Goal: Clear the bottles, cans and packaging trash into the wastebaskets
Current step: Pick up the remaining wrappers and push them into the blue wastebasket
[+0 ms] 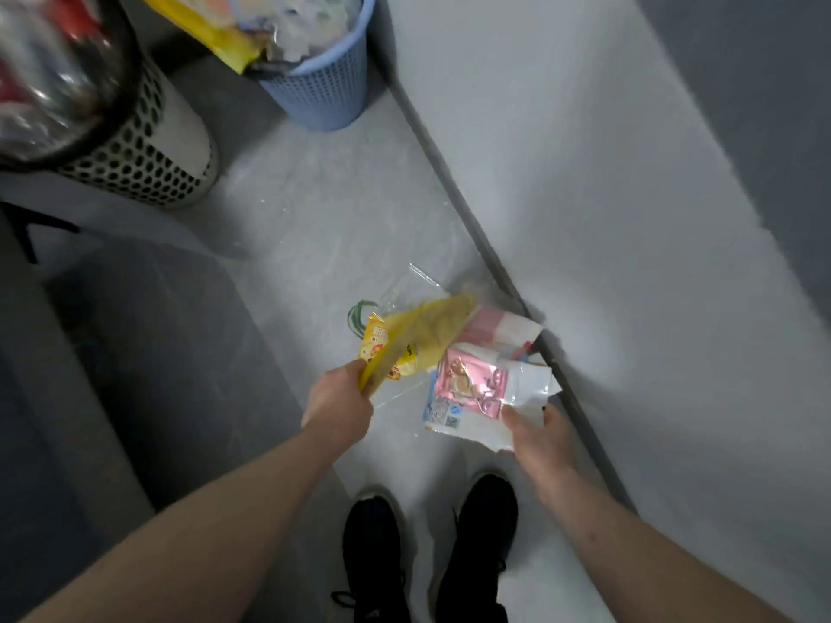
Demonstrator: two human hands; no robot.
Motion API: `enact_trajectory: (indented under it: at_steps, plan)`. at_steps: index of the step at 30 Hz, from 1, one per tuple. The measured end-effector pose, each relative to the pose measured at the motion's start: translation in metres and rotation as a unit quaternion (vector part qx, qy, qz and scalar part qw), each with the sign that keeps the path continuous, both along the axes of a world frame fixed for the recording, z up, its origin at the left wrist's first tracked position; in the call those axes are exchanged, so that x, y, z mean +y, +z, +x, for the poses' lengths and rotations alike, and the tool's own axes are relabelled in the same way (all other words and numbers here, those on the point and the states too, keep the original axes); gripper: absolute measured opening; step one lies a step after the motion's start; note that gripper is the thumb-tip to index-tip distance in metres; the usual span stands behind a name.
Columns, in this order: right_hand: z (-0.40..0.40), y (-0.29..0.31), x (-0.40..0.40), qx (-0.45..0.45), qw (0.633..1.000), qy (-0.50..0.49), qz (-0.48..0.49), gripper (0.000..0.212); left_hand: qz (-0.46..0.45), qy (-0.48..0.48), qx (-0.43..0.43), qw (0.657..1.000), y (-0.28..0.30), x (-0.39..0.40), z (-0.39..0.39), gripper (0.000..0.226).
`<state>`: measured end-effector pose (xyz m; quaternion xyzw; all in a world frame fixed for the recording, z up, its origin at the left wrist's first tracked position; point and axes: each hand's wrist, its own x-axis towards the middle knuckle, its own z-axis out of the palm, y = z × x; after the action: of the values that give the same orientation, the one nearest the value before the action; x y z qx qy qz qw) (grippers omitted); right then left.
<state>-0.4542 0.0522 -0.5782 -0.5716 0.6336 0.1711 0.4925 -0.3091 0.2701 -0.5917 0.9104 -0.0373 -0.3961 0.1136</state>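
Head view. Wastebaskets, two: one blue basket (pixel 323 83) at the top by the wall, heaped with wrappers, a yellow bag (pixel 211 36) hanging over its rim; one perforated pale basket (pixel 148 146) at upper left, lined in black, its blurred contents filling it to the rim. Loose packaging on the floor (pixel 314 227), a small pile just beside the baseboard (pixel 476 236): one clear plastic bag (pixel 411 287), one yellow snack packet (pixel 375 346), one pink-and-white pack (pixel 499 328); further pieces beneath cannot be counted. Hands, two, both arms bare and reaching forward and down. Left hand (pixel 337 406), back upward, fingers curled round the lower edge of a yellow wrapper (pixel 422 339), which stands lifted over the pile. Right hand (pixel 542 436), thumb on top, pinches a pink-and-white packet (pixel 472 393) at its near corner, close to the wall. Shoes, two, black (pixel 373 555), below the hands. Open grey floor lies between pile and baskets; the wall (pixel 584 173) closes the right side.
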Motion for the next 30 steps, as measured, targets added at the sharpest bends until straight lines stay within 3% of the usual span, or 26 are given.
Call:
enact_trajectory:
  at_steps: [2,5,9,17,21,24,30]
  plan:
    - [-0.017,0.040,-0.002,0.013,1.000,0.011,-0.004,0.025,-0.001,0.013,0.002,1.000,0.034,0.013,-0.012,0.015]
    - [-0.040,0.096,-0.003,0.013,0.999,0.048,-0.006,0.054,-0.003,0.037,0.009,0.999,0.090,0.029,-0.026,0.008]
    - [-0.046,0.194,-0.004,-0.016,0.996,0.078,-0.031,0.028,-0.018,0.080,0.005,0.997,0.187,0.038,-0.035,0.004]
    - [-0.046,0.424,0.002,-0.088,0.993,0.077,-0.028,0.026,-0.076,0.072,-0.010,0.994,0.413,0.044,-0.029,0.007]
    - [-0.056,0.534,0.012,-0.140,0.985,0.087,-0.053,0.008,-0.107,0.079,-0.046,0.990,0.525,0.050,-0.028,0.011]
    - [-0.066,0.589,0.016,-0.180,0.981,0.062,-0.040,0.010,-0.142,0.089,-0.069,0.983,0.592,0.056,-0.037,0.025]
    - [-0.073,0.648,0.006,-0.260,0.965,-0.011,-0.026,0.025,-0.171,0.099,-0.086,0.977,0.668,0.054,-0.045,0.026]
